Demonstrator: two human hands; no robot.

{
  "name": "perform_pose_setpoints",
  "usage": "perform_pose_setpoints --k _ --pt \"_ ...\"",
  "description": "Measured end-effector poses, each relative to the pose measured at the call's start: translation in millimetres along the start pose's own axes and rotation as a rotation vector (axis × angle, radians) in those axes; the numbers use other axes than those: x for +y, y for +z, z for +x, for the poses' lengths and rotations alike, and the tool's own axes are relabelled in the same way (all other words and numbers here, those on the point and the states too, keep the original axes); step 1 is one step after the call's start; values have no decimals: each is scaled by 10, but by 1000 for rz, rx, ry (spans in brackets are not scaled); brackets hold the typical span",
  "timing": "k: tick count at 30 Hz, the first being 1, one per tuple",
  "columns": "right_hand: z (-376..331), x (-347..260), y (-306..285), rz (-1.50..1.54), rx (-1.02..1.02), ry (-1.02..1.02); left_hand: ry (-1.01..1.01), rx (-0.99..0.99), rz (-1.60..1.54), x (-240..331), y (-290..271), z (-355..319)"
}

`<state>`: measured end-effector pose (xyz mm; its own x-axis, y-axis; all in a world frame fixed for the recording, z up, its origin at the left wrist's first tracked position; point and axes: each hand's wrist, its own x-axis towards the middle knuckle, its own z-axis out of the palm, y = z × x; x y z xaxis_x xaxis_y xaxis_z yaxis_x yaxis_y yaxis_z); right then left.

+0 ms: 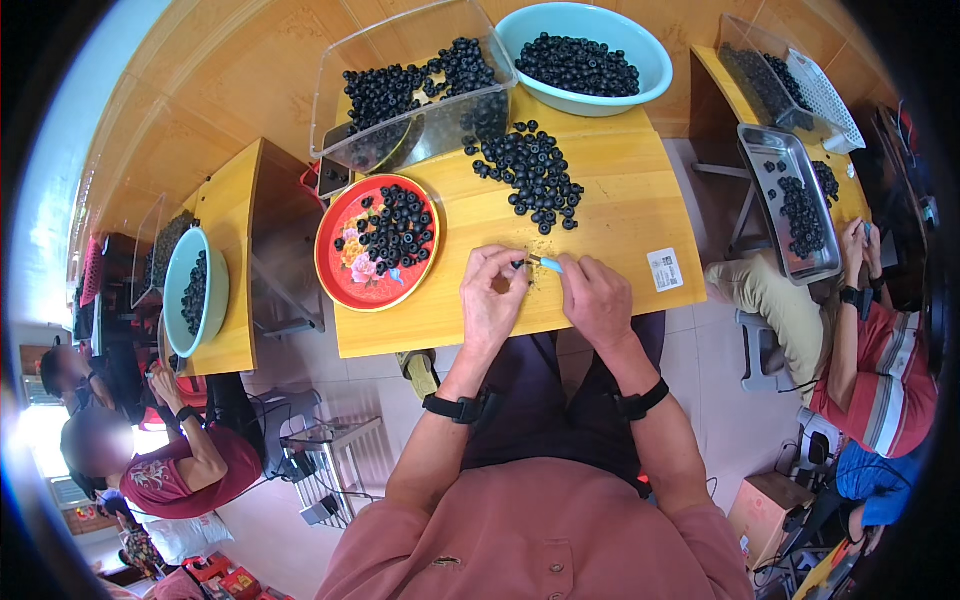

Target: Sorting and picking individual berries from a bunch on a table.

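Over the near part of the yellow table, my left hand (488, 302) pinches a small black round piece (518, 265) between thumb and fingertips. My right hand (598, 303) grips a small hand tool (550, 265) with a light blue handle and a thin metal shaft. The tool's tip points left and meets the black piece or lies right beside it; which one I cannot tell. Beyond my hands lies a loose heap of black ring-like pieces (530, 172). Left of my hands, a red flowered tray (340, 280) holds more such pieces. Dark crumbs (540, 243) are scattered near my fingertips.
At the back stand a clear plastic bin (335, 95) and a light blue basin (655, 60), both holding black pieces. A white label (664, 270) is stuck on the table (620, 215). People work at tables on both sides. A metal rack (335, 455) stands at lower left.
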<state>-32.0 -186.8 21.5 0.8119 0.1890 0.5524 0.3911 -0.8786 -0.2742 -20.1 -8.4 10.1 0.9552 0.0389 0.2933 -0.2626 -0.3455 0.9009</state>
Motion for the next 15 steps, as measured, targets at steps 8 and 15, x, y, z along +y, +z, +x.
perform_pose_setpoints --k 8,15 --pt "-11 -1 1 26 10 -42 -147 3 -74 24 20 -5" --pt "-24 -3 17 25 9 -81 -134 -28 -6 76 5 -12"
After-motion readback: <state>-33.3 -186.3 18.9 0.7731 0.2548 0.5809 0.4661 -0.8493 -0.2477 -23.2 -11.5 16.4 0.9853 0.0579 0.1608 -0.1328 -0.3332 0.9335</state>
